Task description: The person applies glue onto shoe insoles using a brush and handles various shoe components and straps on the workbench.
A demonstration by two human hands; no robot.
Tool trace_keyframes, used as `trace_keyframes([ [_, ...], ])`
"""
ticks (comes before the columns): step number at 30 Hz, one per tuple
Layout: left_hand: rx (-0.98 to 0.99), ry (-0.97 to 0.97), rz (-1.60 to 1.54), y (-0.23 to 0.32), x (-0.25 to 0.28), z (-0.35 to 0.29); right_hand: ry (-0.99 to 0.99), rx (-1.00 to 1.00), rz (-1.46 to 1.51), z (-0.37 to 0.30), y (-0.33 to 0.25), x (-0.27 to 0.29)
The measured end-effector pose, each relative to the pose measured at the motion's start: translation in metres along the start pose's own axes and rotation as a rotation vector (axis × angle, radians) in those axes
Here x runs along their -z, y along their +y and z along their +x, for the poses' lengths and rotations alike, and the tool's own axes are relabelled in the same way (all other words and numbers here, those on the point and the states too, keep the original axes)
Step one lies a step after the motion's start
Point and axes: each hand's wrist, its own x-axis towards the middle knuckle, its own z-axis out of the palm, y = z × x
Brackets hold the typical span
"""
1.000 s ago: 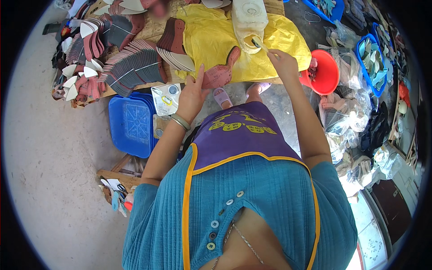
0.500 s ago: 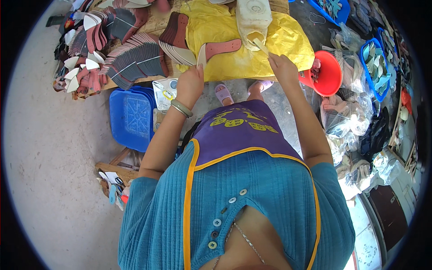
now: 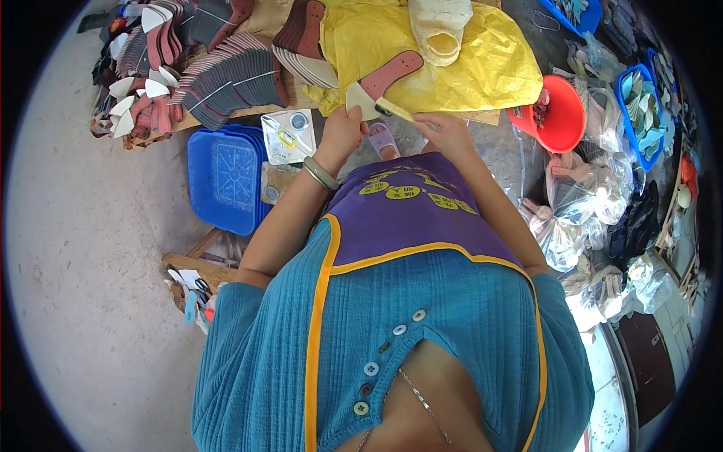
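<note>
My left hand (image 3: 343, 137) pinches the cream end of a shoe insole (image 3: 391, 74), whose longer pink part reaches away over the table's front edge. In my right hand (image 3: 447, 137) is a flat pale brush (image 3: 396, 111) with a dark spot near its tip. That tip lies against the cream part of the insole, close to my left fingers. Beyond them, a whitish plastic jug (image 3: 440, 19) with a cut-open mouth rests on a yellow sheet (image 3: 501, 71). Fanned rows of insoles (image 3: 230, 79) lie to the left of the sheet.
Stacked blue trays (image 3: 226, 181) and a white tin (image 3: 289, 135) stand below the table at left. A red bucket (image 3: 563, 113) with pink scraps is at right, beside clear bags (image 3: 587, 188) and a blue basket (image 3: 640, 117) of pale pieces.
The brush has come out of the jug's mouth and moved left and nearer, onto the insole. My left hand has shifted right with the insole, which is now tilted up more.
</note>
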Motion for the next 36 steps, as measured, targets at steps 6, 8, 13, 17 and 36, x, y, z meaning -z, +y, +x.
trace_keyframes([
  [6, -0.006, 0.006, -0.022, 0.0, 0.007, -0.007, 0.156, 0.028, -0.143, 0.028, 0.005, 0.004],
  [8, -0.01, 0.005, 0.03, 0.001, 0.013, -0.011, 0.213, 0.037, -0.16, 0.032, 0.009, 0.01],
  [13, -0.051, 0.012, 0.13, -0.002, 0.018, -0.013, 0.212, -0.137, -0.331, 0.054, 0.019, 0.026],
  [17, -0.098, -0.004, 0.237, -0.002, 0.019, -0.012, 0.208, -0.118, -0.418, 0.076, 0.01, 0.029],
  [36, -0.176, 0.029, 0.386, -0.004, 0.012, -0.012, -0.113, -0.041, 0.39, 0.057, -0.043, -0.036],
])
